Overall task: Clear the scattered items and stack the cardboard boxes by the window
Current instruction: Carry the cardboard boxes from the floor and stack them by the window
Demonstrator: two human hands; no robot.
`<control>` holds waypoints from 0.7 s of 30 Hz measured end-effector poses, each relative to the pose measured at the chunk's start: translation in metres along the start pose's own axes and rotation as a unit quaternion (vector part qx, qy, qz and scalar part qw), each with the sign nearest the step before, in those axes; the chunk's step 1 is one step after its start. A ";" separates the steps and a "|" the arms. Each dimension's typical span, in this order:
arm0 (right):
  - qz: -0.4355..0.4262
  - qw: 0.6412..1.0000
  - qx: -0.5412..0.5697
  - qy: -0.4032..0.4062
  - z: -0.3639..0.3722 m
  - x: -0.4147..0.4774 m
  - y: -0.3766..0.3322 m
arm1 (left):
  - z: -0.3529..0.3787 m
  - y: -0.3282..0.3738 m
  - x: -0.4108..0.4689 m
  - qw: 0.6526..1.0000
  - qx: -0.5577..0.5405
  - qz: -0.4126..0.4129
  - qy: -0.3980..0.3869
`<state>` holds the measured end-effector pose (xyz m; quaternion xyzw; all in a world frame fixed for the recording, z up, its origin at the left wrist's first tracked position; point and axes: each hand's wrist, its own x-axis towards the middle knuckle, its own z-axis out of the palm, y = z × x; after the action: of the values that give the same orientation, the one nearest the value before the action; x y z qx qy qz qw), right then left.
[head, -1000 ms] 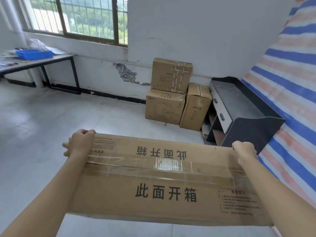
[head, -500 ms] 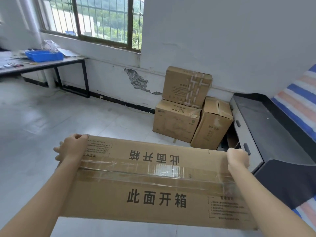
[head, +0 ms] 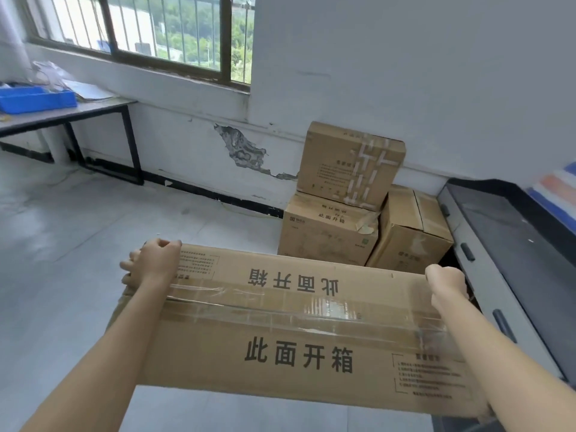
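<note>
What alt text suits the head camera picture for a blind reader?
The left hand and right hand grip the ends of a long taped cardboard box; ahead, three more boxes sit piled against a white wall.

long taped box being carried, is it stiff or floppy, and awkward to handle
Probably stiff: the long box spans between the left hand and right hand without sagging. Likely awkward, since it takes a grip at each end. Its clear tape may feel slick.
</note>
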<state>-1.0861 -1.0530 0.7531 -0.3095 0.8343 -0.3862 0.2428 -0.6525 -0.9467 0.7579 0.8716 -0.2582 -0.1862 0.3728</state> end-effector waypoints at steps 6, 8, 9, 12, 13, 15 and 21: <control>0.057 0.997 0.047 0.019 0.020 0.084 -0.003 | 0.095 0.073 0.055 0.998 -0.004 0.017 -0.054; 0.055 0.997 0.045 0.027 0.025 0.121 -0.013 | 0.129 0.103 0.070 0.997 -0.022 0.027 -0.062; 0.051 0.997 0.054 0.027 0.027 0.140 -0.022 | 0.145 0.119 0.077 0.997 -0.029 0.036 -0.062; 0.023 0.997 0.067 0.022 0.036 0.196 -0.054 | 0.185 0.167 0.094 0.997 -0.043 0.041 -0.056; 0.017 0.997 0.074 0.015 0.039 0.213 -0.065 | 0.195 0.183 0.099 0.996 -0.055 0.038 -0.054; 0.018 0.996 0.082 -0.003 0.047 0.244 -0.086 | 0.211 0.211 0.108 0.995 -0.087 0.025 -0.050; 0.032 0.989 0.146 -0.017 0.080 0.305 -0.138 | 0.245 0.258 0.143 0.991 -0.137 -0.010 0.001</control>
<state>-1.1997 -1.3780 0.7655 -0.2500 0.7742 -0.4909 0.3115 -0.7454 -1.3183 0.7718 0.8153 -0.2212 -0.2226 0.4866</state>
